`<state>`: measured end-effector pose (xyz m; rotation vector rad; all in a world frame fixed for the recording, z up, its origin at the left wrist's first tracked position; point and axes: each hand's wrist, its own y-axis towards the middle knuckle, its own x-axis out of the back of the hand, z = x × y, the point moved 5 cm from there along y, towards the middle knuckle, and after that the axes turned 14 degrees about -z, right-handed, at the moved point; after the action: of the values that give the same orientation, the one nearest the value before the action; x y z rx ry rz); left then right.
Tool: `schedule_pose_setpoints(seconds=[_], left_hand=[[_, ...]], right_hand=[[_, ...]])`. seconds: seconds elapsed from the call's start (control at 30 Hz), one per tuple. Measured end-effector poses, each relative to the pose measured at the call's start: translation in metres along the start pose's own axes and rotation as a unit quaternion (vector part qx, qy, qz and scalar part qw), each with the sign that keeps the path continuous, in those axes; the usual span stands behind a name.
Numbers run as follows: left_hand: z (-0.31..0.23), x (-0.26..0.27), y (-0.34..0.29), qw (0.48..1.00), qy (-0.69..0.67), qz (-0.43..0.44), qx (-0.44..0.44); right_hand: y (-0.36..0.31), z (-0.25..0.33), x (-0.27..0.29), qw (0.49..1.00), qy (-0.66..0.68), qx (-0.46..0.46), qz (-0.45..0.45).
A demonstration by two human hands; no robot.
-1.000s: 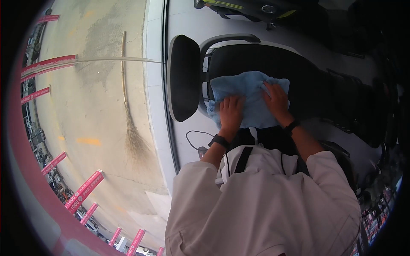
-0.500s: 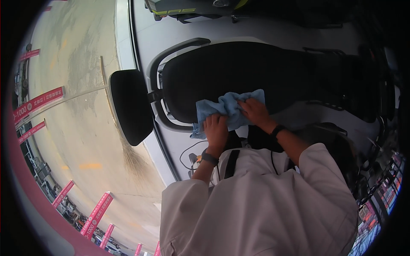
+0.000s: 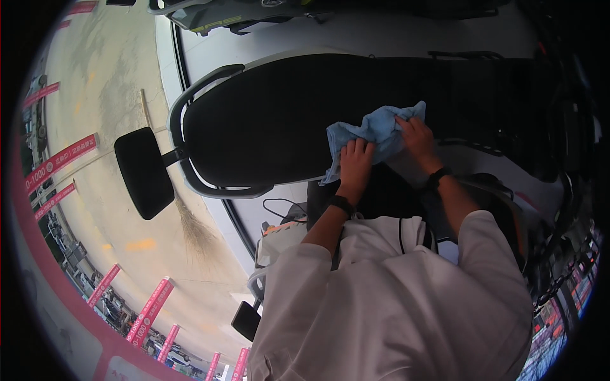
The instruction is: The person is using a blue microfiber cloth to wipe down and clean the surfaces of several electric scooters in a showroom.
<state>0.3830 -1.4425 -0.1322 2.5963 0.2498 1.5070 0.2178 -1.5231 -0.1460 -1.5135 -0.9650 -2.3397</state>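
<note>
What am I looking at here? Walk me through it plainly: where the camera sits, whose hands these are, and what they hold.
There is no machine here. A person wears a wide fisheye camera on the head, and it looks down over their own chest and arms. That lens bends straight edges near the rim, so the floor and walls look curved.

The left hand and the right hand both press on a crumpled light blue cloth. Each wrist carries a dark band. The cloth lies against the black mesh back of an office chair, which has a pale frame and a black headrest sticking out to the left. The person wears a white coat.

Beyond the chair is a pale concrete floor, with red signs along the picture's left edge.
</note>
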Motion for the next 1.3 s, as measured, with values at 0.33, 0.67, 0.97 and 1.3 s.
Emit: schedule_pose_setpoints(seconds=[0.33,0.67,0.97,1.3], left_hand=[[0.031,0.041,-0.034,0.997,0.058,0.038,0.035],[0.095,0.226,-0.08,0.966,0.121,-0.183,0.14],[0.113,0.392,-0.067,0.919,0.19,-0.345,0.028],[0.217,0.525,-0.033,0.898,0.164,-0.403,-0.06]], right_hand=[[0.001,0.076,-0.014,0.99,0.116,-0.063,0.049],[0.082,0.21,0.004,0.919,0.352,0.04,0.174],[0.186,0.322,0.077,0.882,0.471,0.016,-0.017],[0.263,0.468,0.043,0.867,0.447,-0.108,-0.195]])
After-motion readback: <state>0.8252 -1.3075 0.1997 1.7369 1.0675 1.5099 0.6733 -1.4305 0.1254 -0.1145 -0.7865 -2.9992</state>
